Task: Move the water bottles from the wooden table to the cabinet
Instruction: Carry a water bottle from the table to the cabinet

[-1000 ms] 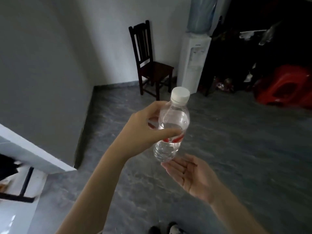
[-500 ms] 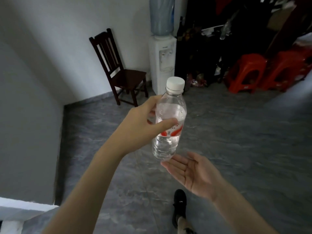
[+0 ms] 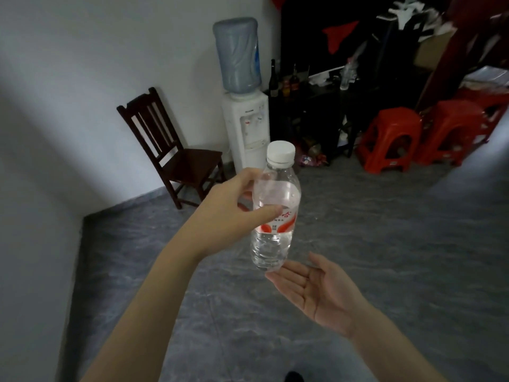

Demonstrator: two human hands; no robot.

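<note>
We see the clear plastic water bottle with a white screw cap and a red-and-white label (image 3: 275,208) held in mid-air above the grey stone-patterned floor (image 3: 385,244), its long axis nearly upright, cap up and leaning slightly to the right. Our left hand (image 3: 231,216) reaches in from the lower left with forearm extended, thumb across the label and fingers curled round the far side, clasping the bottle's middle. Our right hand (image 3: 316,293) lies palm-up just below the bottle's base, fingers loosely spread and gripping nothing; we cannot tell whether its fingertips touch the base.
</note>
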